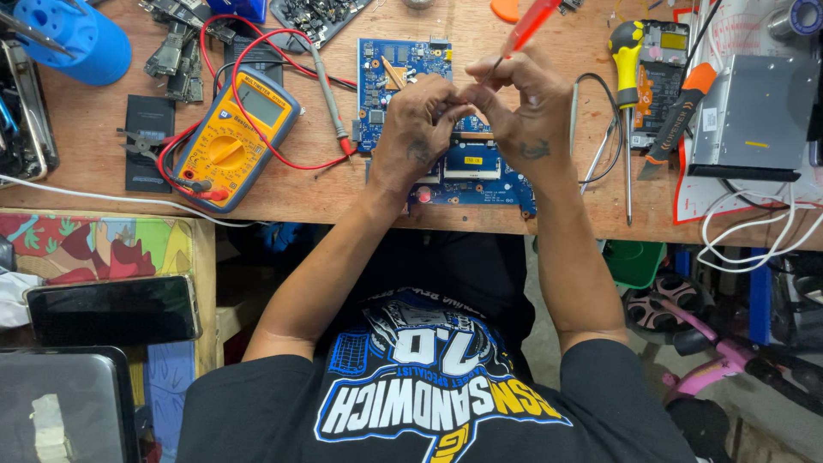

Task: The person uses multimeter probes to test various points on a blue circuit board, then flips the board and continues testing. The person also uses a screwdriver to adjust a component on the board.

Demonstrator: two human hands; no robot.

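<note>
A blue circuit board [403,73] is seen lying flat on a wooden workbench [531,206], near its front edge, partly covered by two hands brought together above it. The right hand [519,107] is closed around a screwdriver with a red-orange handle [530,24], whose shaft is angled down toward the meeting fingertips. The left hand [417,129] is curled, its fingertips pinched against those of the right hand; whatever is held between them is too small to be made out.

To the left of the board, a yellow multimeter [233,137] is laid face up, its red and black leads [257,60] looped across the bench. A blue plastic holder [73,39] is placed at the far left corner. To the right of the hands, a yellow-and-black screwdriver [627,77] is set down beside a knife with an orange-and-black grip [677,116], and a grey metal drive [754,116] is positioned further right. A dark phone [113,310] is rested on a lower surface at the left.
</note>
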